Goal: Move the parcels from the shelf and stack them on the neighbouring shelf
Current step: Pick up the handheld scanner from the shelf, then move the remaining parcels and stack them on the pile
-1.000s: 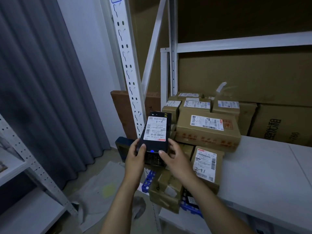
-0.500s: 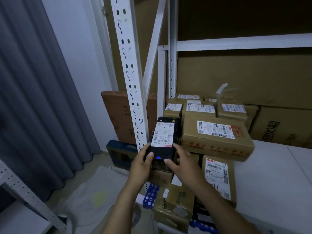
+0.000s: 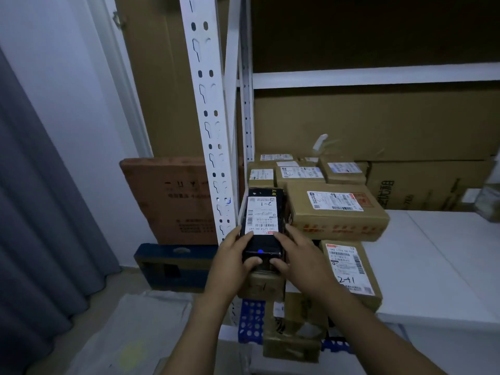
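black parcel: just left of big brown carton, above a small box | left hand, right hand: both curled round its near end, thumbs on top | likely light, stiff, slick wrap; grip the long sides

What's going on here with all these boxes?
A person grips a black parcel with a white label, left hand and right hand on its near end. It is at the left edge of the white shelf, next to stacked brown cardboard parcels.
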